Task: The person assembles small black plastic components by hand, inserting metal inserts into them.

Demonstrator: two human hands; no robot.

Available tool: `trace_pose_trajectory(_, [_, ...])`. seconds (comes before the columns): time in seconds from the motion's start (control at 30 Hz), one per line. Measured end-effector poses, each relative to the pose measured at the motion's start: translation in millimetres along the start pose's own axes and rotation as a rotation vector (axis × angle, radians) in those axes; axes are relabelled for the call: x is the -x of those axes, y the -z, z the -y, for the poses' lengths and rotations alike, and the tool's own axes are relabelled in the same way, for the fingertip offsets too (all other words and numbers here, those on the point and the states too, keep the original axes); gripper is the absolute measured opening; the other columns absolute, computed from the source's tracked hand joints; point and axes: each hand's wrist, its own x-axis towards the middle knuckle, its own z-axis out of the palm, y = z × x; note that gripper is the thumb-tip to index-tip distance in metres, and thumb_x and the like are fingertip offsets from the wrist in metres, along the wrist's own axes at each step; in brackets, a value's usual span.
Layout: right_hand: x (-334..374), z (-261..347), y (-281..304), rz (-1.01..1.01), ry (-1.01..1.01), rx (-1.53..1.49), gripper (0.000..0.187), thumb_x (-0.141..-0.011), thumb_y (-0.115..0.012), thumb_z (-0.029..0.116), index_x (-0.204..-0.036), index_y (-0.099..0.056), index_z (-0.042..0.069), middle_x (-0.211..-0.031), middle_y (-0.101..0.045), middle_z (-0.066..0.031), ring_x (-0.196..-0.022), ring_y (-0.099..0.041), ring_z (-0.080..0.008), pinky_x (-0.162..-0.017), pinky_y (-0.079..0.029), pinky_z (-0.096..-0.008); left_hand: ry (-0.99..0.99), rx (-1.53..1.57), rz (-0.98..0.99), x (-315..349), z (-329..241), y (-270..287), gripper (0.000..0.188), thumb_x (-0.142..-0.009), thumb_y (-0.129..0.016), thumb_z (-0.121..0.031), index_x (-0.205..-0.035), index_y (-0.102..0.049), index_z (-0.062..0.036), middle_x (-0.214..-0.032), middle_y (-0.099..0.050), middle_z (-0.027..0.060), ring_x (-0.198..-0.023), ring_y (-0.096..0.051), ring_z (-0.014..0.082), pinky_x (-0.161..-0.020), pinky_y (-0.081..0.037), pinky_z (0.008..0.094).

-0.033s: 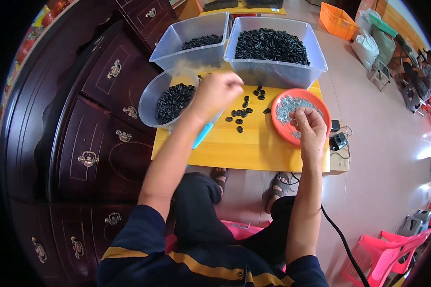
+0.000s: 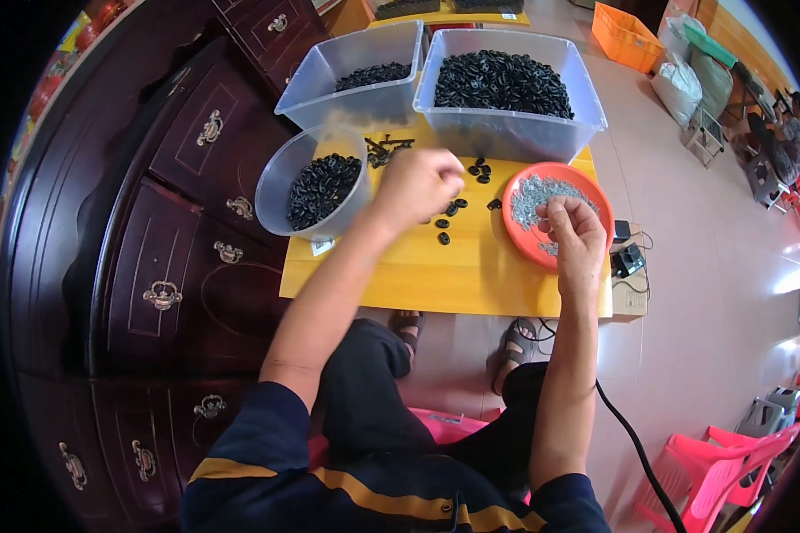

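My left hand (image 2: 420,188) hovers over the yellow tabletop (image 2: 373,289) with its fingers curled closed; what is in them, if anything, is hidden. Below and beyond it lie several small black oval pieces (image 2: 443,238), partly covered by the hand. My right hand (image 2: 573,233) is above a round orange bowl (image 2: 517,242), thumb and fingertips pinched together. I cannot make out what that pinch holds. Small silvery-grey pieces (image 2: 528,197) are heaped in the bowl. Left of my left hand stands a round clear tub (image 2: 271,206) with more black oval pieces (image 2: 320,191).
Two clear plastic bins (image 2: 516,131) (image 2: 329,105) with black pieces stand at the table's far side. Dark rod-like pieces (image 2: 380,149) lie near the tub. A dark wooden cabinet (image 2: 178,338) fills the left. A black adapter (image 2: 629,261) sits on a carton (image 2: 629,302) at right.
My left hand has shifted a little to the right, uncovering the dark rod-like pieces and covering some black ovals. A blue-handled tool is now hidden behind my left forearm. My right hand has barely moved.
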Motion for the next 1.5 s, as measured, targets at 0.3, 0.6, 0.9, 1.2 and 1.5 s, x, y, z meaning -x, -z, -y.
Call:
trace_pose_trajectory(0.3, [-1.9, -5.7, 7.7, 0.030, 0.006, -0.043, 0.015, -0.098, -0.061, 0.011, -0.102, -0.065, -0.002, -0.092, -0.070, -0.0058, -0.083, -0.065, -0.0108, -0.076, -0.053, -0.0255, -0.081, -0.310, 0.118, -5.1, 13.4, -95.4, 0.017, -0.083, -0.067, -0.021, -0.094, -0.072, -0.0097, -0.089, -0.067, 0.0109, -0.086, -0.066, 0.0334, -0.074, -0.053, 0.0474])
trace_pose_trajectory(0.6, [-1.2, -1.5, 10.6, 0.020, 0.001, -0.053, 0.015, -0.098, -0.061, 0.011, -0.101, -0.065, -0.003, -0.092, -0.069, -0.0062, -0.085, -0.067, -0.0116, -0.078, -0.055, -0.0269, 0.023, -0.393, 0.114, 2.7, 8.0, -90.1, 0.012, -0.083, -0.064, -0.017, -0.087, -0.071, -0.0088, -0.087, -0.069, 0.0113, -0.083, -0.067, 0.0334, -0.072, -0.053, 0.0473])
trace_pose_trajectory(0.9, [-2.6, -5.1, 10.8, 0.089, 0.003, -0.092, 0.019, -0.098, -0.063, 0.019, -0.106, -0.066, 0.003, -0.094, -0.071, -0.0032, -0.078, -0.062, -0.0067, -0.072, -0.048, -0.0212, 0.031, 0.409, 0.168, -1.4, -48.6, -61.8, 0.008, -0.091, -0.066, -0.009, -0.093, -0.070, -0.0022, -0.080, -0.068, -0.0004, -0.073, -0.059, 0.0038, -0.067, -0.049, 0.0242])
trace_pose_trajectory(1.2, [0.2, 7.1, 41.7, 0.259, -0.250, -0.646, 0.017, -0.096, -0.066, 0.021, -0.107, -0.060, 0.009, -0.094, -0.067, -0.0004, -0.080, -0.068, -0.0109, -0.065, -0.054, -0.0220, -0.147, 0.784, 0.314, -24.2, -90.8, -77.6, 0.007, -0.093, -0.064, -0.002, -0.098, -0.069, -0.0013, -0.086, -0.067, -0.0014, -0.080, -0.061, 0.0041, -0.072, -0.052, 0.0231])
trace_pose_trajectory(1.5, [-10.4, 0.0, 62.5, 0.057, -0.137, -0.577, 0.015, -0.090, -0.072, 0.011, -0.102, -0.062, 0.010, -0.090, -0.067, 0.0009, -0.074, -0.065, -0.0087, -0.065, -0.054, -0.0211, -0.131, 0.506, 0.257, -38.6, -86.7, -90.8, 0.007, -0.087, -0.070, -0.007, -0.093, -0.071, -0.0048, -0.084, -0.070, -0.0006, -0.074, -0.063, 0.0054, -0.068, -0.052, 0.0240])
